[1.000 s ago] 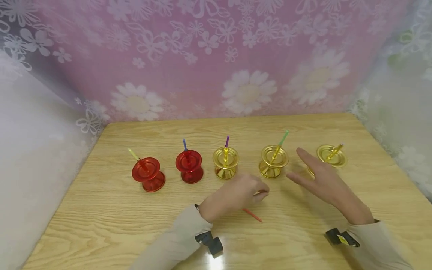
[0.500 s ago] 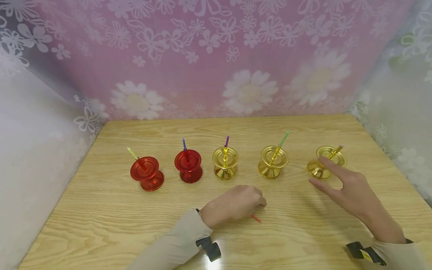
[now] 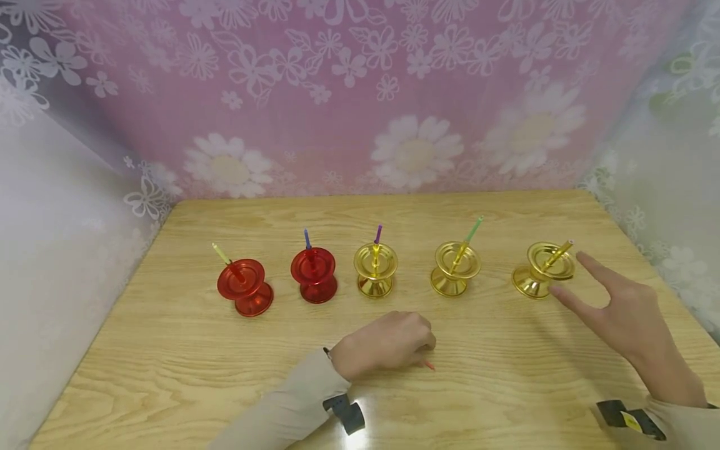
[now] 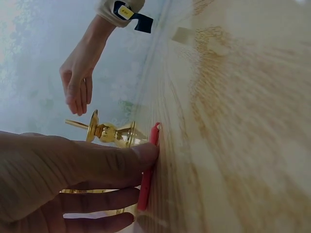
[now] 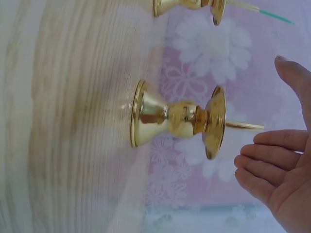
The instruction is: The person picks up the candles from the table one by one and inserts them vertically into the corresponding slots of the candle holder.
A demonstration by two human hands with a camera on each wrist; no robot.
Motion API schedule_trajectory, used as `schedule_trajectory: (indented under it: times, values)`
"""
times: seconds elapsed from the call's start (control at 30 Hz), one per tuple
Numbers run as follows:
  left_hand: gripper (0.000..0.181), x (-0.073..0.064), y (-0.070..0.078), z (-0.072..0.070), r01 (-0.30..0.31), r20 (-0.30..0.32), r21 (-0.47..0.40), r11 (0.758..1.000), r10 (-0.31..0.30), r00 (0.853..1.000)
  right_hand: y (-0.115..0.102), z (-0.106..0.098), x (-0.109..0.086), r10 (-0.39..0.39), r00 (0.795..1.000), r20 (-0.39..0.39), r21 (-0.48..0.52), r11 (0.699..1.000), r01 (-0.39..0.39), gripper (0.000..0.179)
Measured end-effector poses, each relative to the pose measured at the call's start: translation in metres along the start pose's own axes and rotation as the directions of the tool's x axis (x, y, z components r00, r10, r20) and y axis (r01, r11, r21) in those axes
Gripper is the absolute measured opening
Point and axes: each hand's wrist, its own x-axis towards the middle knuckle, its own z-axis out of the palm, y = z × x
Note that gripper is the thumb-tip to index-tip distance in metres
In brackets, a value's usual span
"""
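My left hand (image 3: 388,340) is low over the table's middle, thumb and fingertips pinching a small red candle (image 4: 149,167). That candle lies at the wood surface; in the head view only its tip (image 3: 430,365) shows past the fingers. My right hand (image 3: 632,319) has its fingers apart beside the rightmost gold candlestick (image 3: 531,281) and holds nothing. A bare gold tube (image 5: 244,126) sticks up from this candlestick's dish, with no coloured candle visible in it. In the right wrist view the fingertips (image 5: 260,138) are near the tube's end, with no grip on it.
Left of it stand two gold candlesticks, one with a green candle (image 3: 474,229) and one with a purple candle (image 3: 379,234). Farther left are two red candlesticks, with a blue candle (image 3: 307,239) and a yellow candle (image 3: 222,254). A flowered backdrop (image 3: 315,150) rises behind the table.
My right hand has moved right, from left of the rightmost candlestick across to its right side. My left hand has lowered and closed in on the red candle, covering more of it.
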Motion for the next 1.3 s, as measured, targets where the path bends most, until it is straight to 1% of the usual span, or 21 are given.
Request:
schedule_trajectory:
  times: [0.07, 0.13, 0.2, 0.3, 0.47, 0.53, 0.73, 0.93, 1.1, 1.23, 1.3]
  values:
    - [0.033, 0.0, 0.0, 0.0, 0.002, 0.0, 0.017, 1.0, -0.002, 1.0, 0.005, -0.002, 0.002, 0.078, 0.995, 0.063, -0.006, 0.997, -0.077, 0.081]
    - [0.029, -0.001, 0.0, 0.0, 0.008, 0.003, 0.028, 1.0, -0.008, 1.0, 0.01, -0.003, 0.003, 0.152, 0.979, 0.134, -0.01, 0.988, -0.152, 0.085]
    - [0.025, -0.001, 0.001, 0.0, 0.016, 0.009, 0.027, 0.999, -0.017, 1.0, 0.015, -0.003, 0.005, 0.202, 0.961, 0.188, -0.009, 0.979, -0.204, 0.089]
    - [0.022, 0.0, 0.001, -0.001, 0.023, 0.015, 0.025, 0.999, -0.023, 1.0, 0.023, 0.0, 0.009, 0.23, 0.941, 0.25, -0.006, 0.972, -0.236, 0.092]
    - [0.023, 0.0, -0.001, -0.002, 0.026, 0.015, 0.018, 1.0, -0.026, 1.0, 0.033, 0.003, 0.015, 0.236, 0.908, 0.345, 0.015, 0.966, -0.257, 0.095]
    - [0.023, 0.0, -0.001, -0.002, 0.024, 0.013, 0.017, 1.0, -0.024, 1.0, 0.035, 0.005, 0.017, 0.236, 0.902, 0.362, 0.018, 0.966, -0.26, 0.096]
    - [0.02, 0.0, 0.0, -0.001, 0.02, 0.015, 0.021, 1.0, -0.02, 1.0, 0.037, 0.008, 0.022, 0.229, 0.895, 0.382, 0.008, 0.968, -0.251, 0.097]
    - [0.018, 0.001, 0.003, 0.003, 0.04, 0.019, 0.039, 0.998, -0.04, 0.999, 0.04, 0.012, 0.025, 0.221, 0.886, 0.408, 0.006, 0.97, -0.245, 0.096]
    - [0.015, 0.002, 0.003, 0.004, 0.04, 0.015, 0.061, 0.997, -0.041, 0.999, 0.04, 0.015, 0.027, 0.196, 0.892, 0.407, 0.028, 0.974, -0.227, 0.095]
    - [0.013, 0.005, 0.003, 0.005, 0.022, -0.003, 0.065, 0.998, -0.022, 1.0, 0.039, 0.018, 0.03, 0.16, 0.912, 0.379, 0.036, 0.982, -0.187, 0.092]
    - [0.011, 0.007, 0.003, 0.005, -0.001, -0.024, 0.059, 0.998, 0.002, 1.0, 0.04, 0.019, 0.032, 0.142, 0.921, 0.363, 0.037, 0.985, -0.166, 0.091]
